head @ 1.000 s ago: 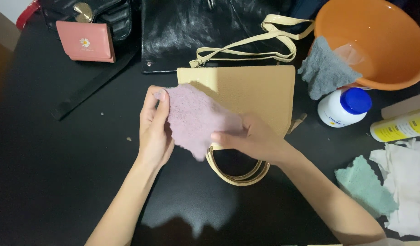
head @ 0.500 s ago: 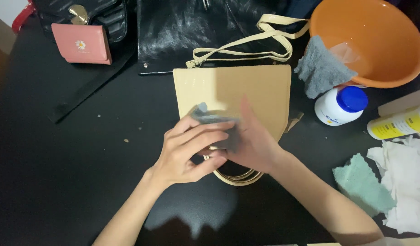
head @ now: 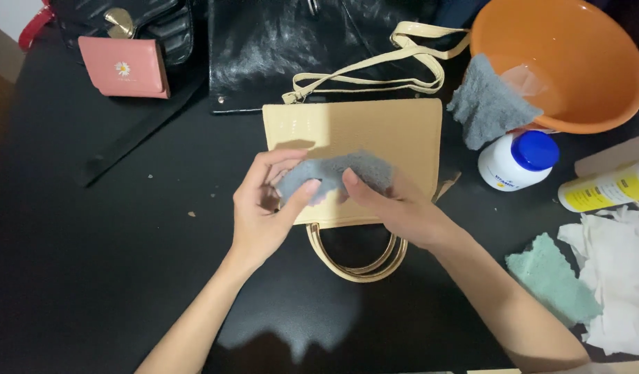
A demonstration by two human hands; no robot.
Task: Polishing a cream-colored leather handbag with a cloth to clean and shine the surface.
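A flat pink wallet [head: 125,67] lies far left beside a quilted black bag [head: 136,24]; the left hand [head: 264,211] and the right hand [head: 396,208] both pinch a folded grey cloth [head: 337,173], fingers curled closed on it, over the flat beige leather handbag [head: 354,138] on the black table [head: 91,277]; right of it a white blue-capped bottle [head: 517,161]; the round orange plastic basin [head: 590,90] has a second grey cloth [head: 489,107] draped over its rim.

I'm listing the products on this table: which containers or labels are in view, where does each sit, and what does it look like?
White jar: right of the beige handbag, below the orange bowl; round, blue lid, small label.
Yellow bottle: right edge, lying on its side; yellow label, white end.
No signs or screens.
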